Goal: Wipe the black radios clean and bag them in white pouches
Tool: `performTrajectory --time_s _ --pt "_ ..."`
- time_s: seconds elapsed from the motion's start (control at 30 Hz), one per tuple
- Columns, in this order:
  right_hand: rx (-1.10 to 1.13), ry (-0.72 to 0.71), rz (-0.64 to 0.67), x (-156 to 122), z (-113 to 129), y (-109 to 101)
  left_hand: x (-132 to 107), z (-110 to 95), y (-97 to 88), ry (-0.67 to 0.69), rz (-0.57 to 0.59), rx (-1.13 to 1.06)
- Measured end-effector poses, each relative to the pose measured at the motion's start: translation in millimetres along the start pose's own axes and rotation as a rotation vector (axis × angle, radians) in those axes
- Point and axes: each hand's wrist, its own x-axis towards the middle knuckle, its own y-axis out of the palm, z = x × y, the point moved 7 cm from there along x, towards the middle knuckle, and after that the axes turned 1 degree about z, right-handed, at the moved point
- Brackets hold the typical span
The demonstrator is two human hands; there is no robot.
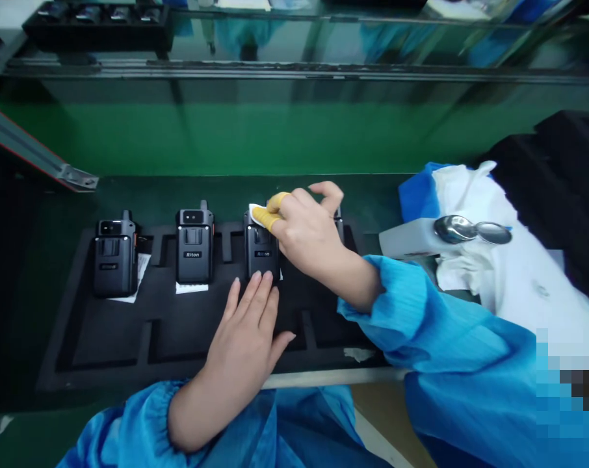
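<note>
Three black handheld radios stand in a black foam tray (104,351): one at the left (114,257), one in the middle (194,246), and a third (261,250) under my hands. My left hand (248,338) lies flat and open on the tray, its fingertips touching the bottom of the third radio. My right hand (307,234), with yellow finger cots on two fingers, pinches a small white cloth (255,214) against the top of that radio. A fourth device (340,224) is mostly hidden behind my right hand.
A small white dispenser with a metal pump top (450,231) sits on white cloths (509,273) at the right, beside black foam (562,188). White slips (191,287) lie under the radios. A green belt (255,136) runs behind the tray, and another tray of devices (99,23) sits far back.
</note>
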Motion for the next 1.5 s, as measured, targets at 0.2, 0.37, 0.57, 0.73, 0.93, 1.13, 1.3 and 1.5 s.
performTrajectory --time_s 0.2,0.37,0.57,0.73,0.93,1.13,1.3,1.5 --pt "-0.056 -0.08 0.047 -13 -11 5 -1 1 0.1 -0.005 -0.016 -0.053" --pt "-0.091 0.024 -0.006 -19 -31 -2 -1 2 -2.4 0.004 -0.039 -0.058" --pt "-0.042 -0.047 0.032 2 3 4 0 1 -4.0 0.009 -0.042 -0.041" --pt "-0.076 0.017 0.003 -12 -15 3 1 1 -1.9 -0.001 -0.025 -0.07" --pt "-0.114 0.086 -0.006 -46 -21 -12 -1 2 -8.2 0.011 -0.059 -0.107" --pt "-0.03 -0.106 -0.048 -54 25 -19 -5 5 -9.7 -0.025 -0.057 -0.086" --pt "-0.009 -0.168 -0.039 -50 34 -12 -5 5 -6.8 -0.025 -0.043 -0.082" --pt "-0.105 -0.057 -0.038 -64 9 -22 -5 6 -4.4 -0.03 -0.059 -0.118"
